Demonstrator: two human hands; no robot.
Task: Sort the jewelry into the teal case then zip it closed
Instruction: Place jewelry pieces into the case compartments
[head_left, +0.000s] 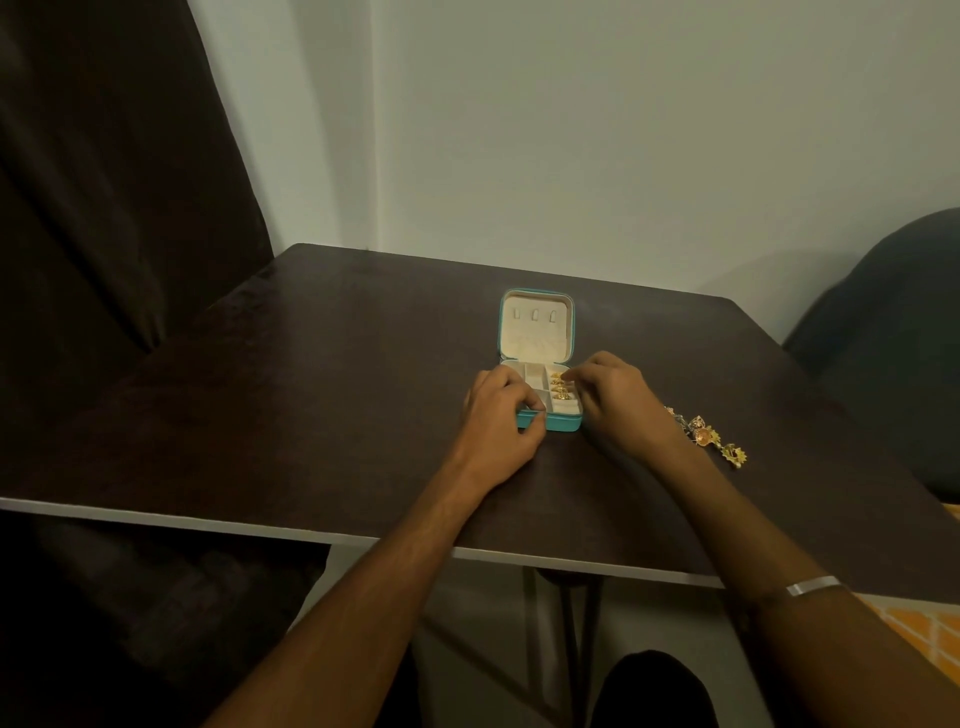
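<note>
The teal case (564, 424) lies open on the dark table (322, 395), its cream lid (535, 327) standing upright at the back. Several gold rings (560, 386) sit in a row in the right-hand slot of the cream tray. My left hand (501, 415) grips the case's front left corner, thumb on the teal wall. My right hand (613, 397) rests against the case's right side, its fingertips pinched at the rearmost ring. More loose jewelry (709, 435), gold and coloured pieces, lies on the table just right of my right wrist.
A dark curtain (104, 208) hangs at the left beside the table. A dark rounded chair back (893, 332) stands at the right. The table's white front edge (208, 522) runs close to my body. A silver bangle (813, 586) circles my right forearm.
</note>
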